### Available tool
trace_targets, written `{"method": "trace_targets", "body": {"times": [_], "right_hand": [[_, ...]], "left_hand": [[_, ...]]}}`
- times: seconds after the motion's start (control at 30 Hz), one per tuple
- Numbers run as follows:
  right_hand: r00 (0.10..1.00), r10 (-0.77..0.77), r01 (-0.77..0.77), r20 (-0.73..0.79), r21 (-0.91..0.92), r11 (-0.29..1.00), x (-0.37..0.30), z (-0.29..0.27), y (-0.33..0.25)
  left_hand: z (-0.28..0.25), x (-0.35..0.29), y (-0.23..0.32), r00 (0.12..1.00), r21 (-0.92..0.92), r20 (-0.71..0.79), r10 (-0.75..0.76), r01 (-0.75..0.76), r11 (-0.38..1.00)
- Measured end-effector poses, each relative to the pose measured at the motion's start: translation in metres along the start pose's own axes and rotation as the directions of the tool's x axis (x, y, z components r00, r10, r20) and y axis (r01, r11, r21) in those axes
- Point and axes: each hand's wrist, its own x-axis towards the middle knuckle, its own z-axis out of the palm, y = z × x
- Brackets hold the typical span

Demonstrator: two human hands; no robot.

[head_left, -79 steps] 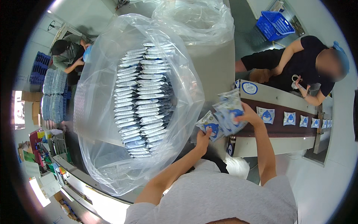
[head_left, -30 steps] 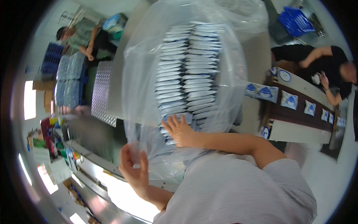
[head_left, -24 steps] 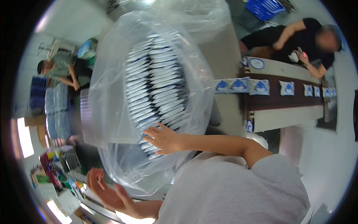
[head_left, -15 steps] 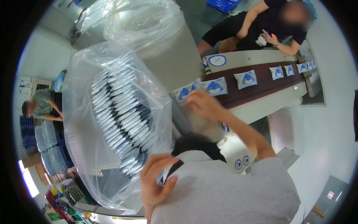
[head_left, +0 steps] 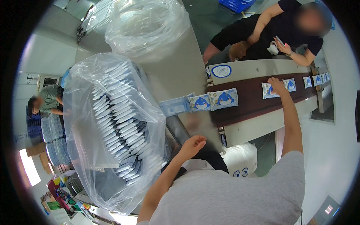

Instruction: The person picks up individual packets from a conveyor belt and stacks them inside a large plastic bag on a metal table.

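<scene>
My right hand [head_left: 277, 86] reaches far along the dark red conveyor belt [head_left: 251, 100], its fingers bent over the right part of a small white-and-blue pillow packet [head_left: 268, 91]. Near the belt's end, my left hand [head_left: 192, 146] hovers close to my body with its fingers curled together and nothing visible in them. Two printed packets lie in a row ahead of it, one small packet [head_left: 200, 102] and another [head_left: 224, 99], beside a paler packet [head_left: 175, 106]. To the left, a large clear plastic bag [head_left: 80, 137] contains stacked rows of packets [head_left: 122, 112].
More packets [head_left: 308, 81] lie farther right on the belt. Beyond the belt sits a person [head_left: 262, 30] with a phone; another person [head_left: 50, 98] is at far left. Clear plastic bags [head_left: 146, 28] lie on the grey table [head_left: 168, 67]. A white sack [head_left: 242, 157] stands below the belt.
My right hand has moved right along the belt from the packets at its near end to a farther one. My left hand has left the bag's side and moved right, its fingers curling in.
</scene>
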Motion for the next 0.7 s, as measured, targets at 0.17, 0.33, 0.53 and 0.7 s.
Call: {"method": "trace_targets", "body": {"times": [0.17, 0.33, 0.53, 0.7], "right_hand": [[0.891, -0.448, 0.443, 0.076, 0.071, 0.894, 0.023, -0.041, -0.038], [0.579, -0.797, 0.706, -0.170, 0.593, 0.387, 0.023, -0.127, -0.207], [0.781, -0.616, 0.577, 0.102, 0.260, 0.775, 0.045, -0.085, -0.373], [0.919, -0.298, 0.380, -0.257, 0.385, 0.841, -0.002, -0.041, -0.380]], "left_hand": [[0.004, 0.043, -0.022, 0.969, -0.230, -0.137, -0.206, 0.171, 0.958], [-0.032, 0.068, 0.009, 0.871, 0.785, -0.360, 0.336, 0.087, 0.614], [-0.128, 0.141, -0.035, 0.858, 0.851, -0.481, 0.181, 0.408, 0.331], [-0.146, 0.155, -0.019, 0.988, 0.891, -0.153, -0.010, 0.142, 0.431]]}}
